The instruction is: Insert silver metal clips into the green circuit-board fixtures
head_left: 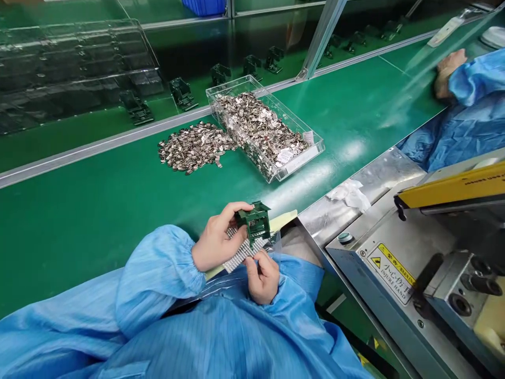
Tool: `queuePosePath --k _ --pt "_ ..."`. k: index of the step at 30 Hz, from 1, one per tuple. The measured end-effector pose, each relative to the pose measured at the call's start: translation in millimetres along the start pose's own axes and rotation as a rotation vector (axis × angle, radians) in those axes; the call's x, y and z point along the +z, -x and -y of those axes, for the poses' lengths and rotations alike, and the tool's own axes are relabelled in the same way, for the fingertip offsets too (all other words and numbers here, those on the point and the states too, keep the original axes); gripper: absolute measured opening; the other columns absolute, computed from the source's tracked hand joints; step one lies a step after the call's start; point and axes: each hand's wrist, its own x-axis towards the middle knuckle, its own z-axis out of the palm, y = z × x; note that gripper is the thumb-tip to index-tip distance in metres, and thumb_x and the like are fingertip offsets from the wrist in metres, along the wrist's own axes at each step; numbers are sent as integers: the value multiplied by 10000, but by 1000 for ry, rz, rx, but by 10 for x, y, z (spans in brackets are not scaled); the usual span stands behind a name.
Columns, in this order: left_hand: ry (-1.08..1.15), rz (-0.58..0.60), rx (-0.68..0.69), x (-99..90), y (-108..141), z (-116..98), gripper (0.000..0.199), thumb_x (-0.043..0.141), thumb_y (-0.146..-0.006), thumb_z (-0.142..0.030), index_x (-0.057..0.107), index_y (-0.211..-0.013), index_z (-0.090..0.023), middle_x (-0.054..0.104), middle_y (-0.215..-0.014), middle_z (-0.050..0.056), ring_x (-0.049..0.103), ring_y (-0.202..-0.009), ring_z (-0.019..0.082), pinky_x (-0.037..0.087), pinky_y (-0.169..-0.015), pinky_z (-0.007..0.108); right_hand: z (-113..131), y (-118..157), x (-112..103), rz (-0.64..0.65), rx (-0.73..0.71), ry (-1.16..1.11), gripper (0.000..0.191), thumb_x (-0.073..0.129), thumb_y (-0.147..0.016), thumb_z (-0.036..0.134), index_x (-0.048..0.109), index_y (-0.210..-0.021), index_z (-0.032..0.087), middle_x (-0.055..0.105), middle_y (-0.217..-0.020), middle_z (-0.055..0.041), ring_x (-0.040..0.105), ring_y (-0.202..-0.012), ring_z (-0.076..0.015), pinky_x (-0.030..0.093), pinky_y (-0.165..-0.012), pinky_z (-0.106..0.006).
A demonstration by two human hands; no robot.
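Head view: the left hand (pixel 219 239) pinches a dark green part (pixel 259 223), rows of silvery pieces (pixel 237 258) beneath it — the right hand (pixel 263 279) curls just below, whether pinching anything I cannot tell — a clear tray (pixel 300 161) lies beyond both.

Glossy green worktop (pixel 79 231), long metal rail (pixel 98 145) along it, slanting metal post (pixel 324 34), patches of pale glare (pixel 351 150)
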Motion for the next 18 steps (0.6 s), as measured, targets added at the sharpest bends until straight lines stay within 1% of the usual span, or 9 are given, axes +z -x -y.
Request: queuePosePath --k 3,6,8,10,12,15,16,18 --pt "-1 -20 -4 4 -9 4 400 565 -845 -85 504 -1210 -238 655 -1001 11 600 -709 88 472 -662 188 -97 -5 -17 89 -13 93 304 368 -917 304 544 -687 213 616 -662 -68 592 -664 -196 482 -635 -317" --pt "45 -47 -18 2 -7 26 372 574 -861 -130 508 -1213 -232 644 -971 21 596 -723 105 471 -648 199 -210 -7 -71 205 61 225 241 417 -879 222 596 -719 196 668 -726 -94 636 -723 -214 492 -670 -314" --pt "105 -56 -31 -3 -8 49 353 573 -873 -163 506 -1214 -226 637 -982 36 612 -786 128 486 -676 216 -260 -8 -136 285 143 321 210 481 -831 133 610 -673 187 670 -662 -85 643 -647 -210 475 -620 -293" --pt "159 -48 -46 -9 -13 71 347 570 -878 -180 505 -1216 -223 631 -983 44 620 -834 146 500 -713 235 -255 -10 -229 361 217 393 217 541 -782 68 617 -614 182 665 -589 -66 636 -556 -199 450 -565 -273" --pt "189 -47 -57 -13 -20 87 347 576 -876 -189 510 -1215 -222 625 -961 41 618 -847 153 506 -738 248 -180 -24 -351 409 271 437 206 590 -772 58 650 -620 182 697 -613 -60 662 -569 -203 453 -570 -263" --pt "218 -92 -53 -12 -23 94 341 586 -880 -222 518 -1214 -217 616 -905 28 609 -835 154 506 -753 255 35 -88 -577 402 317 475 136 620 -840 165 700 -734 194 740 -710 -44 692 -629 -196 482 -601 -251" --pt "225 -112 -51 -9 -21 91 337 584 -885 -238 519 -1216 -217 614 -893 25 607 -831 154 507 -753 256 122 -122 -653 366 319 465 129 616 -867 220 704 -776 195 740 -720 -39 690 -623 -189 491 -598 -250" --pt "233 -138 -56 -2 -12 82 336 577 -897 -268 517 -1223 -217 614 -891 29 606 -833 159 510 -751 261 297 -208 -777 246 289 382 159 596 -902 305 700 -854 195 724 -709 -28 675 -596 -177 504 -583 -254"
